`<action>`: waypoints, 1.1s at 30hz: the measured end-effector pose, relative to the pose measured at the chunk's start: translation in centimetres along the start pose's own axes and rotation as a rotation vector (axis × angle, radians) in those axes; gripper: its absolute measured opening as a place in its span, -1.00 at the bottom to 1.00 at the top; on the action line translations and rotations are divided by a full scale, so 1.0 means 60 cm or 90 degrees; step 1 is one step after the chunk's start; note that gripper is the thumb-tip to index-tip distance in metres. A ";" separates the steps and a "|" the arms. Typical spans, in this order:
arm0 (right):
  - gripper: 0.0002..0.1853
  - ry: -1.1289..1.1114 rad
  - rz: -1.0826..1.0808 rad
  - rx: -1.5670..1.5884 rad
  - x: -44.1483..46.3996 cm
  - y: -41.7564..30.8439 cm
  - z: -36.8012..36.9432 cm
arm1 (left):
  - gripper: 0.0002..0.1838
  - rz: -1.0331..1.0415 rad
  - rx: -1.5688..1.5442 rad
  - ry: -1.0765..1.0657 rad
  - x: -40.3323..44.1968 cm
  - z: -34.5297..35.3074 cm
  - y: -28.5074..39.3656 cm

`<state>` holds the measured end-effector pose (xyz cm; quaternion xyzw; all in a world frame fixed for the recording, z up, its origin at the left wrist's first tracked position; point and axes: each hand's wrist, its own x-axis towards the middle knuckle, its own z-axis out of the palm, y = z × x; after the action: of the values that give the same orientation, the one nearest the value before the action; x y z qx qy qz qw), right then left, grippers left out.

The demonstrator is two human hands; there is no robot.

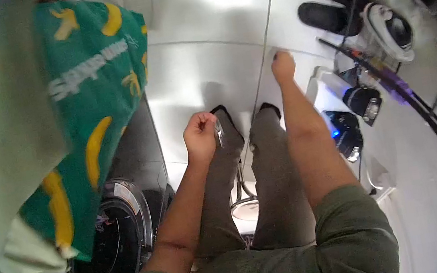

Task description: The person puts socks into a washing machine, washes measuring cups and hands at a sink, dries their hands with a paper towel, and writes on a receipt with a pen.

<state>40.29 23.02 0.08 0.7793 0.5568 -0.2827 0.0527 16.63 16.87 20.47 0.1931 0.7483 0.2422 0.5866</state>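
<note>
My left hand point(200, 138) is raised in front of my legs, its thumb and fingers pinched together. From the pinch hangs a small, shiny, clear-looking strip point(220, 135), too blurred to name. My right hand point(283, 69) reaches farther forward over the white tiled floor point(200, 61), with its fingers curled closed. A tiny dark spot shows at its fingertips, but I cannot make out what, if anything, it holds. Both hands are apart from the things around them.
At left, a green bag with yellow bananas point(95, 53) hangs above a front-loading machine with a round opening point(112, 247). On the right are black slippers point(323, 18), white shoes point(388, 30), black devices with blue lights point(345, 132) and a dark curved rail point(428, 113).
</note>
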 end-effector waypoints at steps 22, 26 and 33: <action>-0.90 -0.328 0.239 1.007 -0.084 -0.384 -0.991 | -0.94 0.257 -0.082 -0.099 -0.162 -0.015 0.918; -0.87 -0.262 0.246 0.936 0.099 -0.433 -1.119 | -0.96 0.289 -0.156 0.110 -0.110 -0.108 1.033; -0.88 -0.237 0.077 1.035 0.474 -0.641 -1.324 | -0.98 0.231 -0.325 0.241 0.000 -0.207 1.213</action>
<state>42.37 92.78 61.11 0.5435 0.1187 -0.7173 -0.4196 4.93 74.03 65.75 0.1216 0.7128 0.5526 0.4145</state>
